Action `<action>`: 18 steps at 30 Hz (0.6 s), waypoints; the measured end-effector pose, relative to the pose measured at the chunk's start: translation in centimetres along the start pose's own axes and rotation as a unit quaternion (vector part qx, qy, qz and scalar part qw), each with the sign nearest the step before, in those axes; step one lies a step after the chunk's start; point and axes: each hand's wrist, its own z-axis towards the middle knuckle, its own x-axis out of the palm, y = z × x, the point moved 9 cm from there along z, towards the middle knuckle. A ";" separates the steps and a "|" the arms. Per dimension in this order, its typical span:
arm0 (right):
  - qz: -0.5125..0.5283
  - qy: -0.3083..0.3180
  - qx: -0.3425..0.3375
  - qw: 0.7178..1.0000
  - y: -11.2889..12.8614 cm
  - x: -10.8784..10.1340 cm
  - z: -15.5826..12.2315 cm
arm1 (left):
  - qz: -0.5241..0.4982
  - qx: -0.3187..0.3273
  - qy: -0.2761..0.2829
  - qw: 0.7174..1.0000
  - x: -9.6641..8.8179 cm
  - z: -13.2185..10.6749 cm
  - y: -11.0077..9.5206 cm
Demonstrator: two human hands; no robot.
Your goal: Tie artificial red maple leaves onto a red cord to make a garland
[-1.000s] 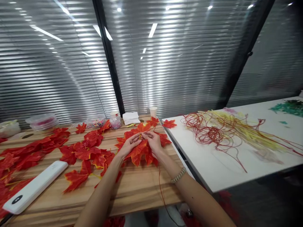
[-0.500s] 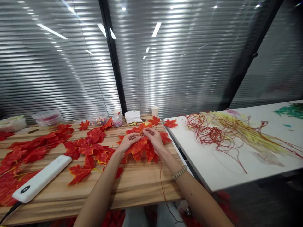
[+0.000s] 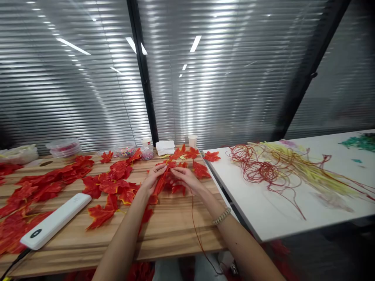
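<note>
My left hand (image 3: 154,178) is closed on a red artificial maple leaf (image 3: 161,183), which is bunched up and hangs below the fingers. Close beside it, my right hand (image 3: 186,178) has its fingertips pinched together against the leaf; what exactly lies between them is too small to make out. From under the right hand a thin red cord (image 3: 194,226) runs down over the table's front edge toward my lap. More red maple leaves (image 3: 200,170) lie around and behind both hands, some partly hidden by the fingers.
Red leaves (image 3: 117,175) and a white power bank (image 3: 57,220) with a black cable cover the left of the wooden table (image 3: 172,238). Plastic tubs (image 3: 64,148), bead containers (image 3: 125,150) and paper cups (image 3: 192,141) stand behind. Tangled red cord (image 3: 260,169) lies on the white table (image 3: 252,218).
The leaf between my hands has gone from spread out to bunched and upright in my left fingers. My right hand has shifted slightly left and down, and the hanging cord has swung left.
</note>
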 end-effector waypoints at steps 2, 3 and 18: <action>-0.007 0.018 -0.005 1.000 -0.2 0.0 0.1 | 0.014 -0.006 -0.001 1.000 0.0 0.1 0.3; -0.013 0.027 -0.008 1.000 -0.4 0.0 0.2 | 0.022 -0.009 -0.005 1.000 -0.1 0.2 0.5; -0.054 0.035 0.014 0.998 -1.0 -0.2 0.4 | -0.014 0.030 -0.050 0.998 -1.9 0.8 -0.1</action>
